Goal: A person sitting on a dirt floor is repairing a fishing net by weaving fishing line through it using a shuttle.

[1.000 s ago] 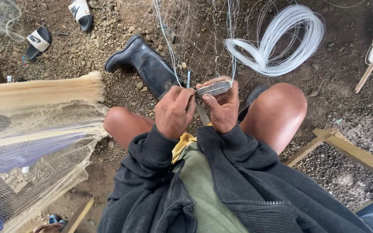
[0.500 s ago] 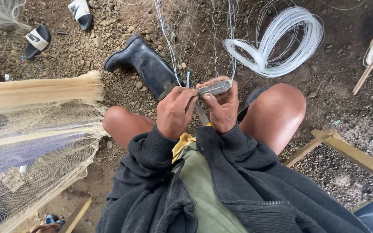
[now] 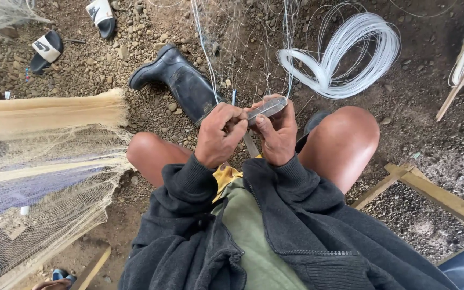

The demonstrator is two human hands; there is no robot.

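Observation:
Seated, I look down at my knees and both hands. My right hand grips a flat grey netting needle that points up and to the right. My left hand pinches thin white line and fine mesh right beside the needle's near end. A thin fishing net hangs stretched from above down to my hands, its strands barely visible against the gravel. Both hands are close together above the gap between my knees.
A black rubber boot lies on the gravel ahead. A coil of white line rests to the right. A heap of beige net is at my left. Two sandals lie top left. Wooden slats sit at right.
The hands have stayed in place between the knees; the fingers shifted slightly around the needle and line. The view drifted a little.

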